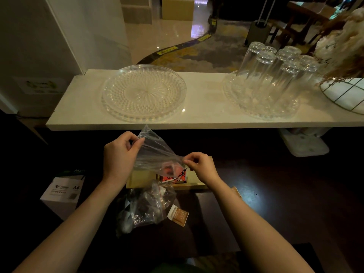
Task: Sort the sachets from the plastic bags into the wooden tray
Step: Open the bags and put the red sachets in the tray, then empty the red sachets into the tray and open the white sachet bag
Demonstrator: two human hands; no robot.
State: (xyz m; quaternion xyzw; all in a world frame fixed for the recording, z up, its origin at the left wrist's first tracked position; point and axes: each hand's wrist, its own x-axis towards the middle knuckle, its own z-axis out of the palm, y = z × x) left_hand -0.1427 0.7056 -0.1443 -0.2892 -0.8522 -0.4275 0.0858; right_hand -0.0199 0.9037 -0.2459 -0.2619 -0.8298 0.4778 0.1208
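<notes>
**Bag stretched over the tray: where a sachet could go astray**

Head view: in the middle of the frame both hands hold one clear plastic bag above the wooden tray. The left hand pinches the bag's upper corner between thumb and fingers, raised toward the white shelf. The right hand pinches the lower right edge, fingers pressed together on the film. The bag is pulled taut between them, and reddish sachets show through its low end, just over the tray. More red and black sachets lie in the tray below.

A second plastic bag, crumpled and with something still in it, lies on the dark desk nearer the bottom of the frame, touching the tray's near edge. One brown sachet lies loose on the desk just beside it.

The risks, as I judge them: the film is thin and slippery, so a pinch may slide off and drop the bag whole. I cannot tell which way the bag's mouth faces; if it points off the tray, sachets could spill onto the dark desk, where they are hard to spot. The loose brown sachet could easily be overlooked. The light is dim, so mixing kinds is likely.
</notes>
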